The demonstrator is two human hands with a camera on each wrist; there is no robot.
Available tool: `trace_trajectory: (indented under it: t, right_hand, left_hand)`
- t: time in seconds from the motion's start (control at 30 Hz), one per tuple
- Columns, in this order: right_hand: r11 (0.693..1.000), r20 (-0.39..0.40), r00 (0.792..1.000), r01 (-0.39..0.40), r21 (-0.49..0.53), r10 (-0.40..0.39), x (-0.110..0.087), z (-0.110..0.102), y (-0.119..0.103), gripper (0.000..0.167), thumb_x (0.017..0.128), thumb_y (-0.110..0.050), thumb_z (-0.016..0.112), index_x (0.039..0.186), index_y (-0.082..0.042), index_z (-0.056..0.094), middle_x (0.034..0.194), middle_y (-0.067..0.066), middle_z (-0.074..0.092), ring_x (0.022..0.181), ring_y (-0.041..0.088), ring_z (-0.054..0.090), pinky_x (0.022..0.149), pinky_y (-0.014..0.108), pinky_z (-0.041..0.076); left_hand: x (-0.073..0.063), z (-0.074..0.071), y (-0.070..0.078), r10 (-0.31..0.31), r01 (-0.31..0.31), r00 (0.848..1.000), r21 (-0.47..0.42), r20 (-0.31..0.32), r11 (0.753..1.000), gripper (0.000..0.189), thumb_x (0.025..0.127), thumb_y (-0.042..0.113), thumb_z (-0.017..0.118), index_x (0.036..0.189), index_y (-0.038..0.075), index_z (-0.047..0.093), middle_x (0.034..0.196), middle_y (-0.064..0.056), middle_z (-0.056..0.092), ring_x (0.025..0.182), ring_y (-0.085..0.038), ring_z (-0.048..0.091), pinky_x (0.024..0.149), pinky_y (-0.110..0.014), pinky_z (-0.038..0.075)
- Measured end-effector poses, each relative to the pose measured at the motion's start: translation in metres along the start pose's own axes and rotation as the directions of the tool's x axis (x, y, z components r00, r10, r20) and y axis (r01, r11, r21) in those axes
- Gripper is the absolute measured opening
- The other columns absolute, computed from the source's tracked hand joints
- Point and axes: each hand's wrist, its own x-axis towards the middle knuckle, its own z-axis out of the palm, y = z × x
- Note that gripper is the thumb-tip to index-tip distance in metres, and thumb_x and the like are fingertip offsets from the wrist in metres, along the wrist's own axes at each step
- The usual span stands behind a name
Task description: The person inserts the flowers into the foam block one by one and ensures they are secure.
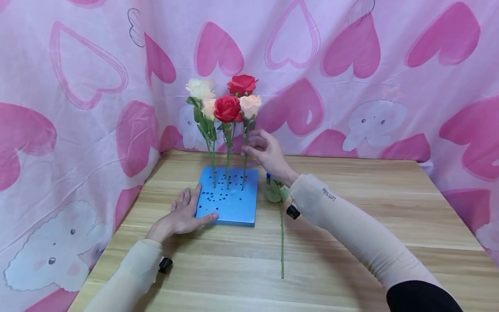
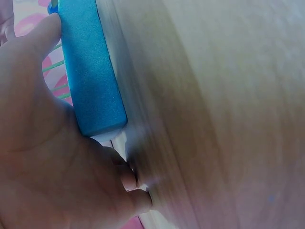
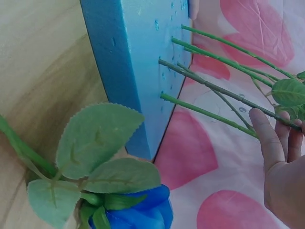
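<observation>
A blue foam block (image 1: 238,210) dotted with holes lies on the table, with several artificial roses upright in it. My left hand (image 1: 183,215) rests against its near left corner, thumb over the front edge and fingers extended along the left side. At the block's right, my right hand (image 1: 269,156) pinches the stem of a pale pink rose (image 1: 250,106) between thumb and fingers, below the leaves. That stem's lower end stands in a hole, as the right wrist view also shows. Beside it are two red roses (image 1: 228,108), a cream rose (image 1: 200,88) and another pale pink rose (image 1: 208,109).
A blue rose (image 3: 147,210) lies on the table right of the block, its green stem (image 1: 282,242) pointing towards me and its bloom mostly hidden under my right wrist in the head view. Pink heart-patterned cloth (image 1: 296,108) hangs behind the wooden table (image 1: 351,195) and at its sides.
</observation>
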Motion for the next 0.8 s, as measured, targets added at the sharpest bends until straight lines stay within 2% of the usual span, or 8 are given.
trace_trajectory:
  t: [0.13,0.3,0.4,0.57,0.63,0.7,0.8]
  right_hand:
    - [0.999,0.006,1.000,-0.029,0.033,0.029,-0.002,0.002,0.003,0.038,0.108,0.002,0.070,0.143,-0.006,0.061,0.120,0.029,0.074,0.099,0.024,0.079,0.084,0.057,0.069]
    - [0.999,0.015,0.999,-0.031,0.034,0.031,-0.002,0.001,0.004,0.039,0.109,0.001,0.069,0.146,0.000,0.057,0.119,0.030,0.074,0.099,0.024,0.079,0.082,0.054,0.070]
    - [0.999,0.025,0.999,-0.029,0.036,0.028,0.000,0.000,0.005,0.042,0.109,0.001,0.067,0.149,0.003,0.053,0.120,0.033,0.073,0.099,0.024,0.079,0.084,0.058,0.069]
    - [0.998,0.027,0.999,-0.031,0.053,0.029,0.001,-0.001,0.007,0.040,0.110,0.001,0.067,0.148,-0.001,0.055,0.120,0.031,0.073,0.101,0.024,0.079,0.089,0.064,0.066]
    - [0.998,0.028,0.999,-0.030,0.050,0.029,0.001,-0.002,0.008,0.039,0.110,0.001,0.067,0.147,-0.003,0.057,0.121,0.032,0.072,0.103,0.026,0.079,0.091,0.066,0.065]
    - [1.000,0.022,1.000,-0.023,0.012,0.022,0.000,-0.003,0.009,0.040,0.110,0.000,0.068,0.148,-0.006,0.059,0.123,0.034,0.072,0.105,0.031,0.079,0.095,0.062,0.065]
    - [0.999,0.009,1.000,-0.012,-0.045,0.013,-0.002,-0.005,0.011,0.042,0.109,-0.001,0.070,0.149,-0.008,0.060,0.126,0.035,0.072,0.113,0.043,0.077,0.099,0.061,0.064]
  left_hand:
    - [0.000,0.001,0.000,-0.009,0.009,1.000,0.003,0.005,1.000,0.127,0.099,0.081,0.061,0.179,0.012,-0.010,0.181,-0.036,-0.014,0.167,-0.057,-0.016,0.131,-0.078,-0.006]
    - [0.002,0.000,0.002,-0.022,0.021,1.000,0.012,0.011,1.000,0.129,0.098,0.084,0.059,0.178,0.013,-0.011,0.180,-0.036,-0.015,0.167,-0.057,-0.016,0.131,-0.079,-0.005]
    - [0.003,-0.001,0.002,-0.024,0.024,1.000,0.015,0.011,1.000,0.129,0.098,0.085,0.058,0.178,0.013,-0.012,0.180,-0.036,-0.015,0.167,-0.058,-0.016,0.130,-0.079,-0.005]
    - [0.003,-0.002,0.002,-0.019,0.019,1.000,0.008,0.008,1.000,0.128,0.098,0.084,0.058,0.178,0.014,-0.013,0.180,-0.035,-0.016,0.167,-0.057,-0.017,0.131,-0.078,-0.006]
    - [0.003,-0.002,0.001,-0.016,0.016,1.000,0.007,0.006,1.000,0.128,0.098,0.084,0.059,0.178,0.014,-0.013,0.180,-0.035,-0.016,0.167,-0.057,-0.017,0.131,-0.078,-0.006]
    - [0.003,-0.002,0.001,-0.015,0.015,1.000,0.009,0.006,1.000,0.128,0.098,0.084,0.059,0.178,0.014,-0.013,0.180,-0.035,-0.016,0.167,-0.057,-0.017,0.131,-0.078,-0.006]
    - [0.003,-0.001,0.001,-0.014,0.014,1.000,0.011,0.009,1.000,0.128,0.098,0.084,0.059,0.178,0.014,-0.013,0.180,-0.035,-0.016,0.167,-0.057,-0.017,0.131,-0.078,-0.006]
